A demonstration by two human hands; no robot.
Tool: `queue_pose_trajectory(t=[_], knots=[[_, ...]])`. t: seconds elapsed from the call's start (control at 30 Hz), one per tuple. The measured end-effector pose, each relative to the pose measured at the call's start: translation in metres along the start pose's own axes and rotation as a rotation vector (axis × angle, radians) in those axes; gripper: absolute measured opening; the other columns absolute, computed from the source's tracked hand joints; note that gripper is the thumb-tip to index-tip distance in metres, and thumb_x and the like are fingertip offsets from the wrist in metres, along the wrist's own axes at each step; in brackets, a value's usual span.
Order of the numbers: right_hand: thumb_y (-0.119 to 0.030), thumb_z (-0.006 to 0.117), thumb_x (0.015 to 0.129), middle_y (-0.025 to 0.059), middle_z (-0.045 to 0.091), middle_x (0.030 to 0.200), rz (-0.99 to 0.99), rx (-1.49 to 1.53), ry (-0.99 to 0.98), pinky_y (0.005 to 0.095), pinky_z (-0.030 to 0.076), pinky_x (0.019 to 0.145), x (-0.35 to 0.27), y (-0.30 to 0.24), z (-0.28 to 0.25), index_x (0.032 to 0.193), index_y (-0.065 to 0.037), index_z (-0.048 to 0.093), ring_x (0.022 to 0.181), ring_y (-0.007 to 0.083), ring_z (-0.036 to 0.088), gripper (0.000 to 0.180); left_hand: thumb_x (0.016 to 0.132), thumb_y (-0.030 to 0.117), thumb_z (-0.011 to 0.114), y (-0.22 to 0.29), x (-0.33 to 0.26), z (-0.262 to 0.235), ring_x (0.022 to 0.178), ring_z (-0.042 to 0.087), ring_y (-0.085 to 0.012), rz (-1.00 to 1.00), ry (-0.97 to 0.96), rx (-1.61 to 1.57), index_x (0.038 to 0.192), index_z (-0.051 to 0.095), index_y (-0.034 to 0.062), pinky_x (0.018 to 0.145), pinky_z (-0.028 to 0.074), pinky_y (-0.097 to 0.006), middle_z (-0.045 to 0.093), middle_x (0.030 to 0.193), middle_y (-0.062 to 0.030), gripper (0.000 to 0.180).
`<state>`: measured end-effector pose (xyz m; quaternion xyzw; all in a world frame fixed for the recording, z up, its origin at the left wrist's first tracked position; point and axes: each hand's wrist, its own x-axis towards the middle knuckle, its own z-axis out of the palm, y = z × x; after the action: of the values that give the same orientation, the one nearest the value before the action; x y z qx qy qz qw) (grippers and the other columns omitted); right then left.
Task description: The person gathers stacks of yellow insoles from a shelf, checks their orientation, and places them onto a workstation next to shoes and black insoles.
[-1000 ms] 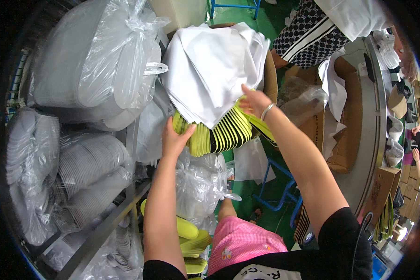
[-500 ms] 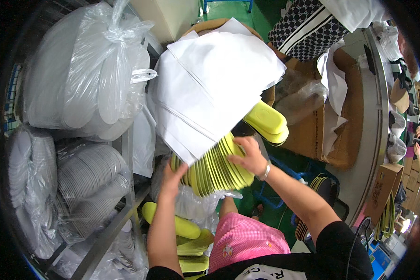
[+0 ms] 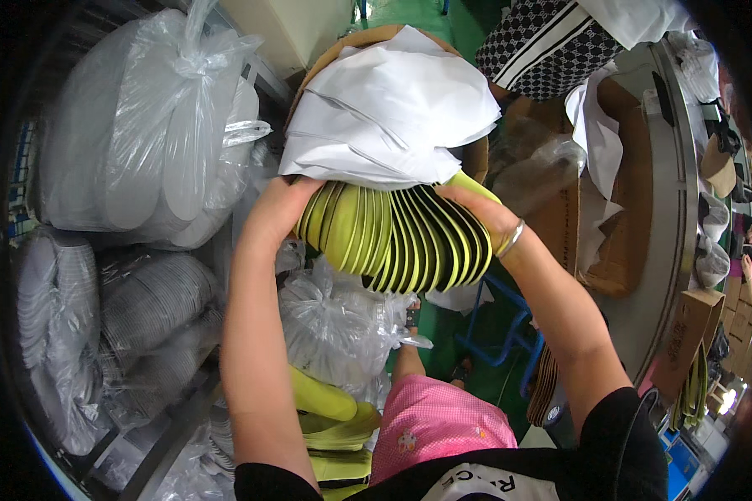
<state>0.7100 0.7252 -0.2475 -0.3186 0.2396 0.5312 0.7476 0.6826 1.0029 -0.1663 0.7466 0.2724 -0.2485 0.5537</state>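
A row of yellow-green insoles (image 3: 393,234), some with dark undersides, is squeezed between my hands in front of me. My left hand (image 3: 291,203) closes on the row's left end, its fingertips hidden under the paper. My right hand (image 3: 486,215) presses the right end, with its fingers partly out of sight behind the insoles. White paper sheets (image 3: 393,108) lie bunched over a cardboard box (image 3: 309,83) and cover the far ends of the insoles. Below the row hangs or lies a clear plastic bag (image 3: 334,321); which, I cannot tell.
Large bags of pale insoles (image 3: 142,125) fill a metal rack (image 3: 171,442) on the left. More yellow-green insoles (image 3: 330,434) lie low by my left forearm. To the right stand an open carton (image 3: 622,242), a grey table (image 3: 681,167) and a blue metal frame (image 3: 501,355).
Both hands have moved away from me with the insoles, and the row has spread and tilted, showing dark undersides. The white sheets have crumpled and been pushed back.
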Motion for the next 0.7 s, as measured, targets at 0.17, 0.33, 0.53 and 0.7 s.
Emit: queue_pose_trajectory(t=[0.17,0.33,0.53,0.7], knots=[[-0.02,0.057,0.08,0.0099,0.059,0.098,-0.075,-0.376,0.138,0.0323,0.05,0.072,0.001,0.045,-0.008,0.114,-0.003,0.044,0.082,0.0188,0.059,0.04,0.072,0.045,0.06,-0.097,0.004,0.016,0.101,0.05,-0.0206,-0.077,-0.123,-0.251,0.118,0.045,-0.0014,0.085,0.039,-0.032,0.053,0.112,-0.0129,0.067],[-0.017,0.065,0.075,0.0094,0.047,0.116,-0.248,-0.413,0.089,0.0313,0.045,0.081,-0.025,0.093,-0.004,0.132,-0.007,0.022,0.097,0.0178,0.052,0.072,0.068,0.051,0.064,-0.107,-0.025,0.038,0.111,0.043,-0.0218,-0.283,-0.293,-0.072,0.124,0.037,-0.0032,0.094,0.031,-0.03,0.045,0.123,-0.0116,0.083],[-0.014,0.065,0.074,0.0088,0.052,0.109,-0.206,-0.288,0.239,0.0305,0.045,0.08,-0.01,0.098,-0.017,0.13,-0.006,0.026,0.094,0.0174,0.053,0.07,0.071,0.044,0.065,-0.059,0.045,0.045,0.11,0.043,-0.0197,-0.032,0.095,-0.762,0.121,0.04,-0.0026,0.094,0.03,-0.03,0.046,0.121,-0.0096,0.073],[-0.018,0.069,0.07,0.0154,0.049,0.115,-0.209,-0.353,0.204,0.03,0.041,0.084,-0.009,0.103,-0.023,0.133,0.002,0.014,0.1,0.0202,0.051,0.086,0.075,0.01,0.058,-0.083,0.151,0.068,0.117,0.036,-0.0268,0.176,0.462,-0.388,0.129,0.018,-0.0046,0.097,0.031,-0.033,0.03,0.131,-0.0187,0.069]])
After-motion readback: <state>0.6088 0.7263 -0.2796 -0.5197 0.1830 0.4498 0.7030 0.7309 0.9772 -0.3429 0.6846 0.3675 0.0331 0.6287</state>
